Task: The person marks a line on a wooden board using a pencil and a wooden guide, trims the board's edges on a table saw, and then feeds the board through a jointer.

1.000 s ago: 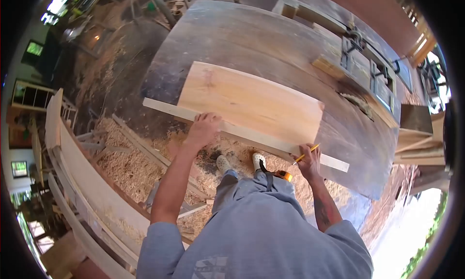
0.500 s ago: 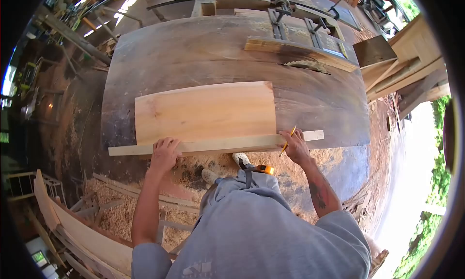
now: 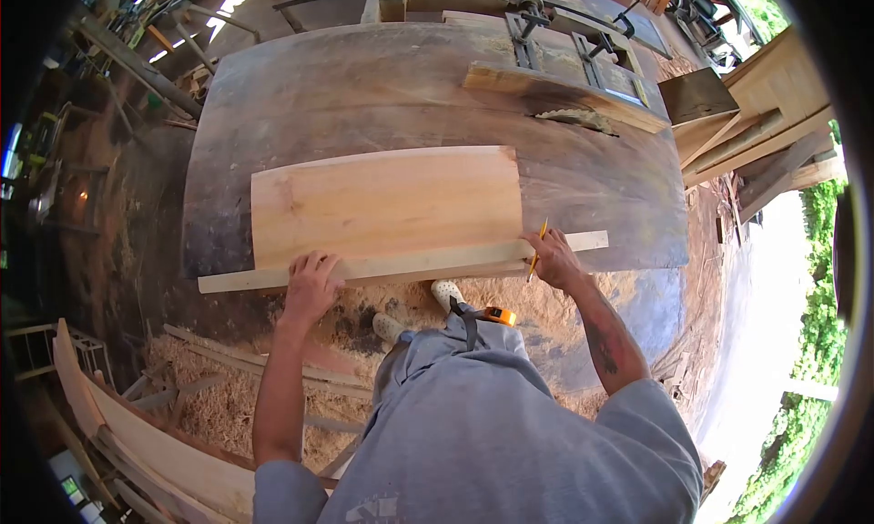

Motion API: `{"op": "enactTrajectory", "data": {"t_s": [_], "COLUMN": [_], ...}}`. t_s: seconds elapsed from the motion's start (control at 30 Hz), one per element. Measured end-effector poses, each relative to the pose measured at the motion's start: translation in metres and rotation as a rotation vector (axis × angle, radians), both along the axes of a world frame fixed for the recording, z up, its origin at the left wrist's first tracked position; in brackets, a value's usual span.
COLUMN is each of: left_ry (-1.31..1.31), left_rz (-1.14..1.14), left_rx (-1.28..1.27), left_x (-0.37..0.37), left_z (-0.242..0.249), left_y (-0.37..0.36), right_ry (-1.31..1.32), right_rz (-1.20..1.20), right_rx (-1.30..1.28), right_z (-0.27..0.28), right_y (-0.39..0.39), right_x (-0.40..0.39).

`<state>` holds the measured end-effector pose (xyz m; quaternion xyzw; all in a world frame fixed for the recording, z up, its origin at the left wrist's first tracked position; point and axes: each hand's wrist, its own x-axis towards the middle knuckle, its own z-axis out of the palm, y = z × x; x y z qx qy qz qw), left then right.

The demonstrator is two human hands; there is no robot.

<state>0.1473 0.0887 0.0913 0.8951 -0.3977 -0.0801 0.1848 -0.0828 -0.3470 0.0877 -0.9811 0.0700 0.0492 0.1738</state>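
Observation:
A wide pale board (image 3: 387, 205) lies flat on the saw table (image 3: 346, 87), near its front edge. A long narrow wooden strip (image 3: 410, 262) runs along the board's near edge and sticks out past both ends. My left hand (image 3: 312, 285) is closed over the strip left of the middle, fingertips on top. Toward the strip's right end, my right hand (image 3: 553, 258) grips it and also holds a yellow pencil (image 3: 537, 251) between the fingers.
A saw blade (image 3: 580, 119) shows in the table slot beyond the board, beside a wooden fence (image 3: 564, 96) with clamps (image 3: 531, 10). A tape measure (image 3: 500, 315) hangs at my waist. Boards (image 3: 774, 105) lean at the right; shavings cover the floor.
The strip's right end has shifted slightly away from me, and its left end slightly toward me. My right hand has moved up with it, and the pencil stands more upright.

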Motion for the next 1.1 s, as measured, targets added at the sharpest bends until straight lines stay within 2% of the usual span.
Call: {"op": "enactTrajectory", "data": {"t_s": [0.83,1.1], "left_ry": [0.041,0.041], "left_rz": [-0.005,0.009], "left_rx": [0.044,0.01], "left_x": [0.002,-0.001], "left_z": [0.003,0.004], "left_y": [-0.004,-0.005], "right_ry": [-0.017,0.043], "right_rz": [-0.042,-0.08], "right_rx": [0.021,0.119], "right_z": [-0.007,0.017], "right_y": [0.001,0.006], "right_x": [-0.004,0.004]}}
